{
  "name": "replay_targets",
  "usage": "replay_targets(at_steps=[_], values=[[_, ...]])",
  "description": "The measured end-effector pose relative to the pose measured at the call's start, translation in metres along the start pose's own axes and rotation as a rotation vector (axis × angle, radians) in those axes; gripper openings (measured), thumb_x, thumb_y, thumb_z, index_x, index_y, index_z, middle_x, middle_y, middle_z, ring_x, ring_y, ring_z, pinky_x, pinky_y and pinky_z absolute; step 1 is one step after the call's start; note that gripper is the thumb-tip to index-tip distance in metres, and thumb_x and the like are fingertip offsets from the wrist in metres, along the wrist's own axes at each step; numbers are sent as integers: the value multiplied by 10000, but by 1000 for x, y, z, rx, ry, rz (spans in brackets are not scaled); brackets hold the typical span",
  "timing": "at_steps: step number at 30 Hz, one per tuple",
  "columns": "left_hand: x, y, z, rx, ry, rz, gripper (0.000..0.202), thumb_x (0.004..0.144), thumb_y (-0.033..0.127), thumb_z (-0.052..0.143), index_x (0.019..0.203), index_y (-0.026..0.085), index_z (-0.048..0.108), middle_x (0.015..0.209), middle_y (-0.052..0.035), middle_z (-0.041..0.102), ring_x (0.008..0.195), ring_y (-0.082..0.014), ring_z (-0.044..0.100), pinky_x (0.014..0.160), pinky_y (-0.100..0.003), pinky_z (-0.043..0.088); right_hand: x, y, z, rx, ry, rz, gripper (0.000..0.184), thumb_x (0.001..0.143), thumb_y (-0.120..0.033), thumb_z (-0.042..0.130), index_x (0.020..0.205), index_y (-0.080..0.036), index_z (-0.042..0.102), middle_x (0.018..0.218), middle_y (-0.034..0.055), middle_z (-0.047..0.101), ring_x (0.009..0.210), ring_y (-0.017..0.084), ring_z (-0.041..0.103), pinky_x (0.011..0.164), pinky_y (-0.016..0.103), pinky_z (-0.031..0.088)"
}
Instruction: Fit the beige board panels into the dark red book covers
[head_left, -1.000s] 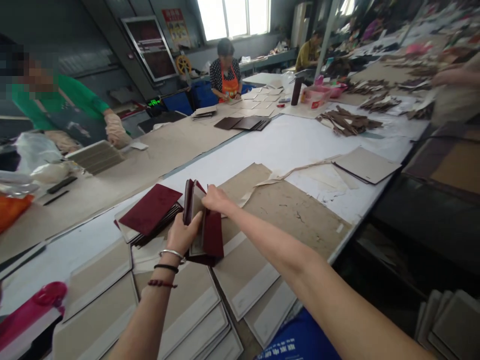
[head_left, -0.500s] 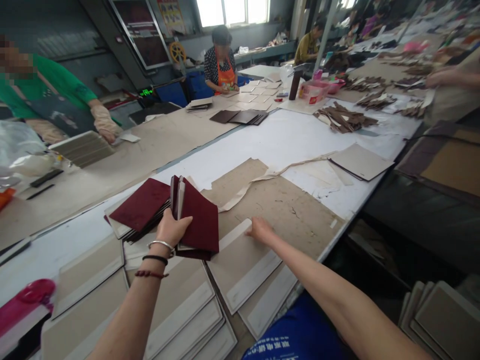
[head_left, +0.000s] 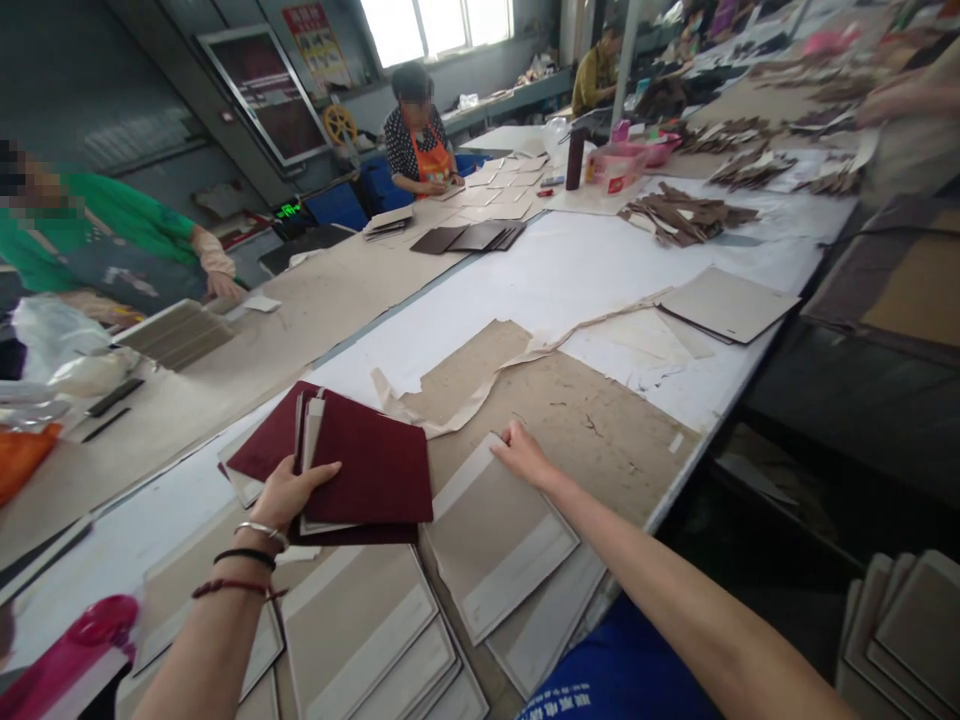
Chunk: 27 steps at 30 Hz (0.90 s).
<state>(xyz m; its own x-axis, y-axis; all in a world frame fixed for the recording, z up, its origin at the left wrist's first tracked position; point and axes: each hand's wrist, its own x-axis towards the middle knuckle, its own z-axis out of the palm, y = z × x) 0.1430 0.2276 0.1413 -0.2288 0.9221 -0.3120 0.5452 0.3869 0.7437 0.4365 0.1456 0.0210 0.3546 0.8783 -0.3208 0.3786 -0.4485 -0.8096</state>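
My left hand (head_left: pixel 289 492) is closed round a small bundle of maroon panels (head_left: pixel 369 462) with pale backs, its thumb lying over the front one. Behind that bundle, another maroon panel (head_left: pixel 262 440) tops a stack on the table. With thumb and fingers pinched, my right hand (head_left: pixel 523 456) grips the upper corner of a beige panel (head_left: pixel 499 540) that has pale bands along its edges. More beige panels (head_left: pixel 360 620) lie overlapping in front of me, below the maroon ones. My left fingertips are hidden behind the bundle.
A cloth strip (head_left: pixel 480 395) crosses the brown board (head_left: pixel 600 420) beyond my hands. Grey-beige sheets (head_left: pixel 727 303) lie at the table's right edge. A pink object (head_left: pixel 97 630) is at lower left. Co-workers stand across the table, one in a green top (head_left: pixel 120 220).
My left hand has moved left and slightly down, and the maroon bundle has swung to show more of its front face. The right hand keeps its pinch on the beige panel.
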Motion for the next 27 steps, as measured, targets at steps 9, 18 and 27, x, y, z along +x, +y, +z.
replay_targets(at_steps=[9,18,27], values=[[-3,-11,11,-104,-101,-23,338,603,301,720,854,149,551,725,-67,657,620,-206,634,615,-356,555,74,-29,-55,476,41,14,161,889,-291,509,929,-137,533,764,-10,565,593,100,534,568,251,460],[-20,-12,20,164,188,-13,348,758,521,490,797,177,518,870,-113,612,934,-303,581,880,-471,442,106,-64,88,431,-29,42,213,887,-309,539,1002,-131,562,924,36,594,752,138,585,660,305,511],[-29,-24,27,265,204,-10,603,562,515,681,973,142,445,955,-119,589,884,-283,592,805,-412,490,96,-62,80,15,-137,-63,264,875,-336,550,1053,-142,565,1058,66,589,954,203,572,833,414,474]])
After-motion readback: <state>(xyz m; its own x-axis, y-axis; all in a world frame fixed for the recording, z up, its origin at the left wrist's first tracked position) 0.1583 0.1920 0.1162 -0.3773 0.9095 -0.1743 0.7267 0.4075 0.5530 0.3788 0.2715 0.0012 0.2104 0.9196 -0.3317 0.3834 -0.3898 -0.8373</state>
